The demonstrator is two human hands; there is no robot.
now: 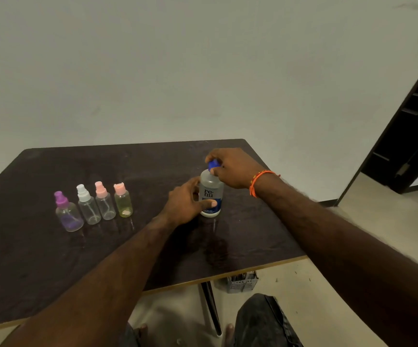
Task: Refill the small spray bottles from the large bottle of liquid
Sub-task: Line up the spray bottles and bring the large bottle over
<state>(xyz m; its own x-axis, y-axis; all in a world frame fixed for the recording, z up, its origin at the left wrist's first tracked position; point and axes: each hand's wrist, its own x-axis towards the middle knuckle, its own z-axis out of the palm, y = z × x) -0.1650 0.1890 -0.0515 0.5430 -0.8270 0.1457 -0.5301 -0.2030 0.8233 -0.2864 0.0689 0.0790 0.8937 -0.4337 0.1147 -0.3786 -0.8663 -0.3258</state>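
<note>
The large bottle [211, 190], white with a blue label and a blue cap [213, 165], stands upright on the dark table [128, 246]. My left hand [188, 204] wraps its body from the left. My right hand [230, 167], an orange band on its wrist, grips the blue cap from above. To the left stand small bottles in a row, all capped: a purple-topped spray bottle [68, 214], a white-topped one [88, 205], a pink-topped one [105, 204], and a yellowish bottle with a pink flip cap [123, 200].
The table's near edge [228, 275] runs diagonally, with a black leg [211, 309] beneath it. A grey perforated basket [243, 284] sits on the floor under the table. A dark doorway [410, 136] is at the right. My knee [263, 321] shows at the bottom.
</note>
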